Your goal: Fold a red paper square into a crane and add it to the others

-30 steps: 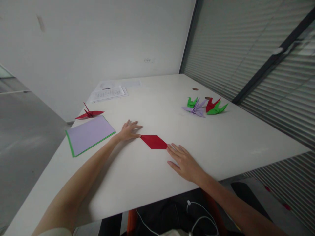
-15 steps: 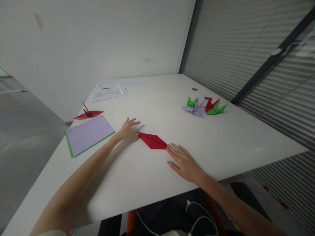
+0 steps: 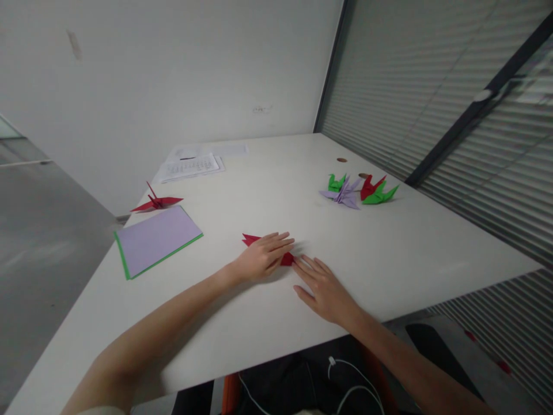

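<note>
A folded piece of red origami paper (image 3: 249,239) lies flat on the white table, its middle hidden under my left hand. Two points show at its far left end, and a bit of its right end shows between my hands. My left hand (image 3: 263,256) rests over the paper with fingers stretched out to the right. At the paper's right tip, the fingertips of my right hand (image 3: 322,288) touch it; that hand lies flat on the table with the thumb apart.
A stack of purple and green paper sheets (image 3: 159,239) lies at the left, with a red paper crane (image 3: 158,202) behind it. Printed papers (image 3: 190,167) lie farther back. At the right sit a purple crane (image 3: 344,195), green cranes (image 3: 380,194) and a red crane (image 3: 368,187).
My left hand has moved right from the paper's left tip onto its middle, covering it. My right hand has stayed at the right tip.
</note>
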Demonstrator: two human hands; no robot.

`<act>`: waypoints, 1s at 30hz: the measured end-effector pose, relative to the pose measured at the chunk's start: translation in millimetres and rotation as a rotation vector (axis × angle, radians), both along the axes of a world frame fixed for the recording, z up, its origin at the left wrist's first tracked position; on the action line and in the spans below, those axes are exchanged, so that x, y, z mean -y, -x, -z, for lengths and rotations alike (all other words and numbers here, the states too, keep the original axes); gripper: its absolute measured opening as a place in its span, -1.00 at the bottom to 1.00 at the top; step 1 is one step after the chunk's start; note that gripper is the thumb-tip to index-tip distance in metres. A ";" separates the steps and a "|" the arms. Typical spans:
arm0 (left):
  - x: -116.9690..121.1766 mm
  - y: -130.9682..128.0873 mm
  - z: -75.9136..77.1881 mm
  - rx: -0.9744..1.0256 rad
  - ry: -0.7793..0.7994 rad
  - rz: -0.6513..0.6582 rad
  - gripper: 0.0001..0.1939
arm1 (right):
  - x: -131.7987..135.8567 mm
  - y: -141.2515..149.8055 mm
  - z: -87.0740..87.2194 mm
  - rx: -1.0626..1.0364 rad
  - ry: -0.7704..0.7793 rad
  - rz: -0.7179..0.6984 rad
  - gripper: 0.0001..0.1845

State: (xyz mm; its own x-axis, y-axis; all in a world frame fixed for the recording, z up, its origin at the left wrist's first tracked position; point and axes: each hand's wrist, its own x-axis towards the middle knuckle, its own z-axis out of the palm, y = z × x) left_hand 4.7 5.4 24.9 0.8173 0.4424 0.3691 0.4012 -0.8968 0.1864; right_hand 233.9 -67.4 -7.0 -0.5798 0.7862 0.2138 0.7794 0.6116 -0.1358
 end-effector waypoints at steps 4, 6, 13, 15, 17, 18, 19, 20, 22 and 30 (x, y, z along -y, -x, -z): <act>-10.0 -2.0 27.7 -0.171 0.090 -0.206 -0.47 | 1.4 -0.7 -1.5 0.020 -0.006 0.029 -0.45; -12.0 0.5 33.7 -0.204 0.096 -0.250 -0.44 | 2.5 -1.8 -2.9 0.037 -0.011 0.056 -0.45; -11.8 5.0 33.2 -0.231 0.080 -0.336 -0.42 | 10.3 -9.0 -3.1 0.068 -0.051 0.107 -0.41; -12.4 5.6 34.3 -0.230 0.079 -0.344 -0.43 | 10.1 -11.4 -3.3 0.061 -0.063 0.084 -0.41; -12.9 6.2 35.9 -0.221 0.074 -0.347 -0.44 | 6.7 -12.9 -5.8 0.020 -0.090 0.085 -0.46; -13.1 6.4 36.6 -0.217 0.071 -0.346 -0.44 | 3.8 -13.0 -7.9 -0.013 -0.112 0.102 -0.50; -13.1 6.7 37.1 -0.213 0.068 -0.345 -0.44 | 0.4 -12.2 -10.6 -0.056 -0.144 0.138 -0.54; -13.1 6.9 37.3 -0.210 0.065 -0.344 -0.45 | -3.3 -10.6 -13.4 -0.098 -0.178 0.181 -0.58; -12.9 7.4 37.3 -0.204 0.060 -0.340 -0.45 | -10.2 -4.3 -18.6 -0.142 -0.218 0.223 -0.61; -12.2 6.4 36.8 -0.199 0.039 -0.333 -0.46 | -11.4 18.9 -11.6 0.004 -0.075 0.080 -0.45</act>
State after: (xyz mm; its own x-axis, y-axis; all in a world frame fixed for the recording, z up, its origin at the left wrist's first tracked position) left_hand -1.7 17.6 -11.9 0.6809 0.7058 0.1955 0.7007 -0.7055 0.1067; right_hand 215.0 -56.0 4.6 -0.5169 0.8118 0.2718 0.8266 0.5559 -0.0884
